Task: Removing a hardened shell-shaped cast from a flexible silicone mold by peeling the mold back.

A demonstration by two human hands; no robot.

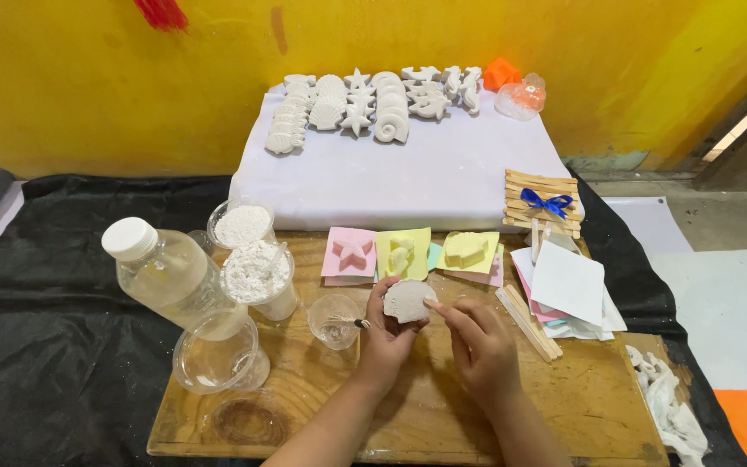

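1. The left hand (pixel 388 333) holds a white, matte, shell-shaped plaster cast (pixel 406 300) above the middle of the wooden board (pixel 581 398); its fingers curl round the cast's left and lower edge, pinching it; the cast's ribbed face is turned up.
2. The right hand (pixel 482 346) sits just right of the cast; its forefinger and thumb are pressed together at the cast's right edge, the tip touching it; whether something small is held between them cannot be told.
3. The board is pale, grainy and dusted with white; it lies on black sheeting (pixel 62 346), crinkled and glossy.
4. Left of the hands stand clear plastic cups (pixel 218 355); two hold white powder (pixel 248 270), lumpy and dry; a clear bottle (pixel 170 272) with a white cap leans beside them; a small cup (pixel 335 320) holds a thin stick, its tip hard to make out.
5. Far of the cast lie soft moulds, pink (pixel 352 252), yellow-green (pixel 403 252) and yellow (pixel 469 251).
6. On the far white block (pixel 408 182) sit rows of chalky sea-shape casts (pixel 373 104); flat wooden sticks (pixel 542 201) tied with a blue bow lie at right; both forearms are cut off by the near edge.
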